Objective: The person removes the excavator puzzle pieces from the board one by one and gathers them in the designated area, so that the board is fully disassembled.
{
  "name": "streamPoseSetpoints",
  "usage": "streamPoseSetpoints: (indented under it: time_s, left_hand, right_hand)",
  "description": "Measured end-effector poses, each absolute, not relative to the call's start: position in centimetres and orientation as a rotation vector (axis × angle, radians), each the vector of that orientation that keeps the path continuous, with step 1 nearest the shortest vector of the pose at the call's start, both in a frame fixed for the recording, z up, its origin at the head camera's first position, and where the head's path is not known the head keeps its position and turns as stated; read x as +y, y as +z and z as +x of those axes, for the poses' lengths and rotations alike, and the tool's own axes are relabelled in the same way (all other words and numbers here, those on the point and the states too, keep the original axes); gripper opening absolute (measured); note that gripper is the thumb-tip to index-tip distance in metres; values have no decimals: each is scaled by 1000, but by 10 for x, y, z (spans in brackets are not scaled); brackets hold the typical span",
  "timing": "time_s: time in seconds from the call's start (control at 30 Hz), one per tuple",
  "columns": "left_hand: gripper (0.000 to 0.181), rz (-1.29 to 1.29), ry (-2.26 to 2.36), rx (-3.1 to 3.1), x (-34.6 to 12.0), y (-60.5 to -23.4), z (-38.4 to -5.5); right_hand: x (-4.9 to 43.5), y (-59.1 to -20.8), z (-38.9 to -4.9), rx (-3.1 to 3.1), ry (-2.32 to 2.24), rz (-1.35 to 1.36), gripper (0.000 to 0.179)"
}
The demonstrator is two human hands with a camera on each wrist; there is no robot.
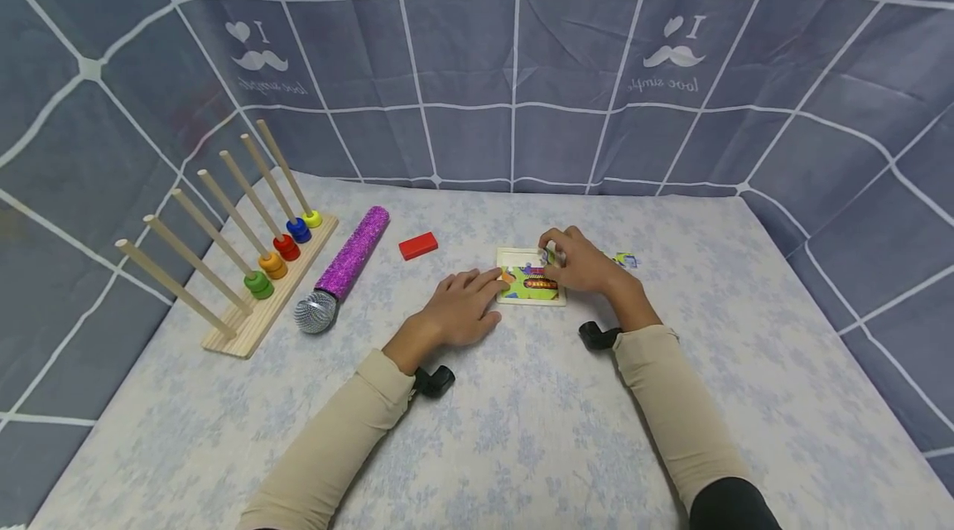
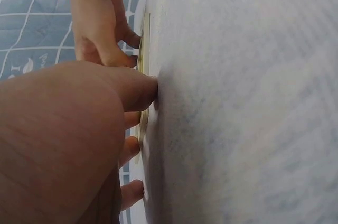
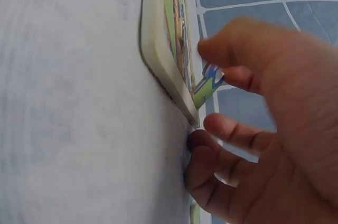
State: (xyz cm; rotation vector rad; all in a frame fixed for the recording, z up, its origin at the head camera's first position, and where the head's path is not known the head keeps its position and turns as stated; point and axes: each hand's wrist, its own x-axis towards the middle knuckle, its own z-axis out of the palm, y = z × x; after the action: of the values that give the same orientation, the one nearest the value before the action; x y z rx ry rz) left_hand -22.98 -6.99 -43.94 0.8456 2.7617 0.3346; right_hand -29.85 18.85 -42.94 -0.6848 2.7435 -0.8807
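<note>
A small jigsaw puzzle in a pale wooden tray (image 1: 514, 252) lies on the table, its lower part filled with a bright green picture. My left hand (image 1: 458, 310) rests at the tray's left side, fingers spread and fingertips touching its edge. Over the upper right of the tray, my right hand (image 1: 583, 263) pinches a puzzle piece (image 3: 207, 90) between thumb and index finger. In the right wrist view that piece stands tilted, its lower end at the tray's corner. Another puzzle piece (image 1: 626, 260) lies to the right, partly behind the right hand.
Left of the hands lie a red block (image 1: 418, 246) and a microphone (image 1: 350, 261) with a glittery purple handle. Farther left stands a wooden peg rack (image 1: 257, 315) with coloured rings on several pegs. A grey-blue checked curtain (image 1: 469, 58) encloses the table's back and sides.
</note>
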Motion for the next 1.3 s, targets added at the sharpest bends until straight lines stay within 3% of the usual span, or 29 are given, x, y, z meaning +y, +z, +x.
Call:
streamPoseSetpoints:
  time_s: [0.3,0.57,1.0,1.3]
  left_hand:
    - [54,851,357,2757,-69,-438,-228]
    - [50,926,383,2731,-77,-433,-234]
    - [50,990,439,2672,-87,-429,-240]
    - [44,965,504,2641,-89,-426,-242]
  right_hand:
    - [200,-430,-298,2780,-1014,-884,29]
    - [237,-416,-295,2812,-1071,-665,38]
    - [337,-423,-288,2735,-1055,-217,45]
    - [353,-444,-286,2720,-1216,-130,45]
